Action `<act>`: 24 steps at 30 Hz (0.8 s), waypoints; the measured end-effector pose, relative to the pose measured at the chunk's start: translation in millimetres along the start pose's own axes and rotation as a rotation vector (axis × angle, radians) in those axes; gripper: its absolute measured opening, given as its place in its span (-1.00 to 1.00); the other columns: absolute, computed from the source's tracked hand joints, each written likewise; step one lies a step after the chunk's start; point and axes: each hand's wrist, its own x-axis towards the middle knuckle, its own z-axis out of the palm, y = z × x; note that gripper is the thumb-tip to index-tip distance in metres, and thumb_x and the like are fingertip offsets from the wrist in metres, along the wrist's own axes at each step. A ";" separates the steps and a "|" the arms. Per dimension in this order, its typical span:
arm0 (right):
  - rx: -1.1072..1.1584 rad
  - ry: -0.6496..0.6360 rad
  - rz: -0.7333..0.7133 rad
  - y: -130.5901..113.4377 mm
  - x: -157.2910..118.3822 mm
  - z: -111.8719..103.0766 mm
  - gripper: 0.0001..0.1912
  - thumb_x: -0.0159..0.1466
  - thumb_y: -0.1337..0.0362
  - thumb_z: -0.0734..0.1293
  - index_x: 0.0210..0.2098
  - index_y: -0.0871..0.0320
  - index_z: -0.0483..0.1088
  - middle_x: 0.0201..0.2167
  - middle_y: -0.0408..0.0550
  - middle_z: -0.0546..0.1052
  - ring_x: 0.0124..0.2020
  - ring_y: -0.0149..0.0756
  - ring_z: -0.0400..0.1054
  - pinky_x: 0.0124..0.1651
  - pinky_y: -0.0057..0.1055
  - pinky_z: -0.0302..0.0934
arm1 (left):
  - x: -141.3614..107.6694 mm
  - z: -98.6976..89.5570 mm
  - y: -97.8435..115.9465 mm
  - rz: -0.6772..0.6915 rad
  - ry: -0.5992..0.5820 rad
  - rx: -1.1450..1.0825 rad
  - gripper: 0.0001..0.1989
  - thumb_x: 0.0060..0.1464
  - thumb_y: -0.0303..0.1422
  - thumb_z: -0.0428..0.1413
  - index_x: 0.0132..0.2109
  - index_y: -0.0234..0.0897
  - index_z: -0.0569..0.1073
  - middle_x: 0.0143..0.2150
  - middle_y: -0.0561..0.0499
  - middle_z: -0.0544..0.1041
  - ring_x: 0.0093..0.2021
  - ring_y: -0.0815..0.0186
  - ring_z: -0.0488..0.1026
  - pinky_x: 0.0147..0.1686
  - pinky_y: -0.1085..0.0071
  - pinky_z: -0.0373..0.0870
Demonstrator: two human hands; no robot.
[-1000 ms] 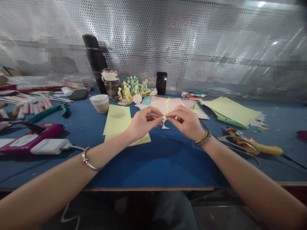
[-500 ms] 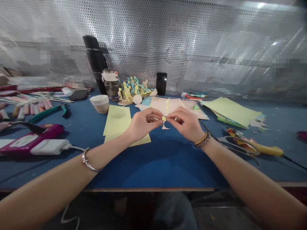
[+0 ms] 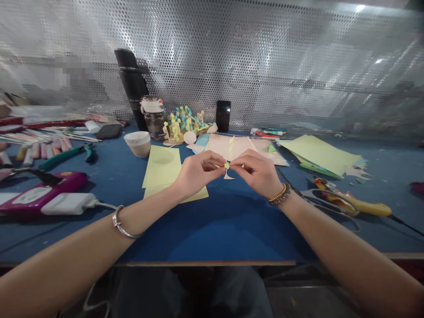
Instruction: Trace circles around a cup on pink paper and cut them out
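A tiny yellow paper star is pinched between both hands above the blue table. My left hand grips its left side with thumb and fingertips. On its right side my right hand holds it the same way. Just below the star lies a small pale paper scrap. Beyond the hands a pale pink sheet bears a twisted yellow strip. Yellow sheets lie beside and partly under my left hand.
At the back stand a paper cup, a lidded jar, a black flask, a paper-flower cluster and a phone. Scissors and a yellow-handled tool lie right; a purple power strip lies left.
The star has turned and dropped very slightly between the fingertips. Both hands keep nearly the same place and grip.
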 end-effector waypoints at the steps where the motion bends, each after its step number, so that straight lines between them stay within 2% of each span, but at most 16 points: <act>1: 0.001 -0.002 -0.009 0.4 -0.2 -0.2 -0.88 0.29 0.31 0.28 -0.33 0.14 0.47 -0.39 -0.12 0.47 -0.46 -0.47 0.30 -0.38 -0.48 0.22 | -0.2 0.1 -0.1 -0.001 -0.002 0.004 -0.82 -0.06 -0.34 0.24 -0.27 -0.29 0.49 -0.34 0.00 0.58 -0.33 0.31 0.56 -0.29 0.44 0.49; 18: -0.056 -0.028 -0.007 0.5 -2.6 -1.4 -0.86 0.31 0.28 0.26 -0.30 0.13 0.47 -0.35 -0.10 0.48 -0.42 -0.45 0.32 -0.37 -0.47 0.20 | 0.3 -1.6 3.4 -0.001 -0.072 0.047 -0.86 -0.04 -0.37 0.21 -0.26 -0.27 0.48 -0.35 0.05 0.55 -0.35 0.33 0.55 -0.32 0.46 0.48; 22: -0.027 -0.092 0.034 5.2 1.7 -7.0 -0.86 0.30 0.28 0.27 -0.30 0.13 0.48 -0.36 -0.11 0.47 -0.42 -0.45 0.31 -0.36 -0.46 0.19 | 3.7 -4.9 3.7 -0.006 -0.099 0.075 -0.80 -0.03 -0.32 0.21 -0.21 -0.26 0.48 -0.24 0.00 0.57 -0.31 0.33 0.55 -0.34 0.47 0.48; 24: -0.009 -0.153 0.094 11.9 4.5 -14.2 -0.87 0.28 0.28 0.29 -0.33 0.13 0.48 -0.39 -0.13 0.45 -0.45 -0.45 0.28 -0.36 -0.45 0.17 | 9.0 -11.3 2.9 0.011 -0.075 0.092 -0.74 -0.01 -0.29 0.20 -0.14 -0.26 0.46 -0.14 -0.03 0.56 -0.28 0.32 0.55 -0.33 0.47 0.49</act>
